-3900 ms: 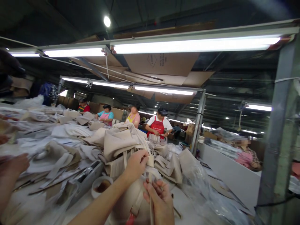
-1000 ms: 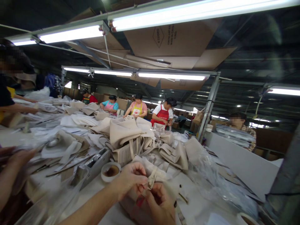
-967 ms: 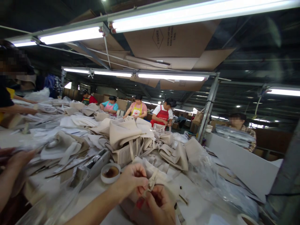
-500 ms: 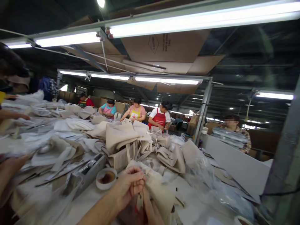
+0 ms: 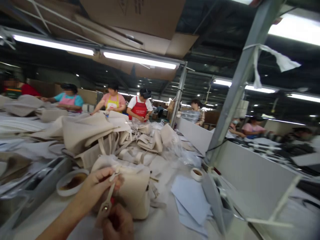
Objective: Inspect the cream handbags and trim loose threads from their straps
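my hands have drawn apart: half a second ago my right fingers were up by my left ones, and now my right hand [image 5: 118, 221] is lower, in front of the bag [image 5: 135, 191]. my left hand [image 5: 101, 183] pinches the top of a pale strap [image 5: 109, 196], which runs down before the bag with its metal stud [image 5: 105, 208] showing. that bares the stud, so i'd judge the strap is now easier to work on. my view has swung right too, bringing blue sheets [image 5: 191, 196] into sight right of the bag; the neighbour's hand on the far left has gone from view.

my right fingers are curled and blurred by the strap's lower end; i can't tell whether they grip it. something red [image 5: 112, 200] behind the strap is mostly covered. my hands hide the bag's left front, and the bowl [image 5: 60, 192] left of the bag is partly behind my wrist.
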A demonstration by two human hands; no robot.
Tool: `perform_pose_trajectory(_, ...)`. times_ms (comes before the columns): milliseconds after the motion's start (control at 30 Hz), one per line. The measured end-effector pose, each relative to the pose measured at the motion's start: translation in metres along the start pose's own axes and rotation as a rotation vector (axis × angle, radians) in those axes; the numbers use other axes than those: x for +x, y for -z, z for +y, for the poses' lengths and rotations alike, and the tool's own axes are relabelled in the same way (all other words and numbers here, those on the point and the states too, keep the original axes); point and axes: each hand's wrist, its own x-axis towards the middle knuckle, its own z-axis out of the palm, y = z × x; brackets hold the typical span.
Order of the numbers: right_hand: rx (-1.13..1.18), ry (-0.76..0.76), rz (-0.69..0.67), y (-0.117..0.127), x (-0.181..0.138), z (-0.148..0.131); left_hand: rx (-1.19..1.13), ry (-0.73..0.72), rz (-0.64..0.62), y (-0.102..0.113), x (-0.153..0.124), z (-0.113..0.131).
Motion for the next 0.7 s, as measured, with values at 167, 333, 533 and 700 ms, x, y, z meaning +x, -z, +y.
perform_pose_trajectory(167,-0.299,0.078,0.101,0.022,-0.004,0.003,-0.316,0.079,0.089,-0.016,0.008,0.006)
perform_pose_trajectory(333,-0.372,0.128,0.093,0.067,0.019,-0.027,-0.426,0.165,0.08,-0.037,0.007,0.028)
perform_pose_trajectory(533,-0.469,0.146,0.074,0.104,0.043,-0.079,-0.687,0.258,0.092,-0.045,0.024,0.048)
perform_pose_trajectory(700,-0.608,0.241,0.208,0.146,0.017,-0.018,-0.674,0.14,0.128,-0.035,0.051,0.015)
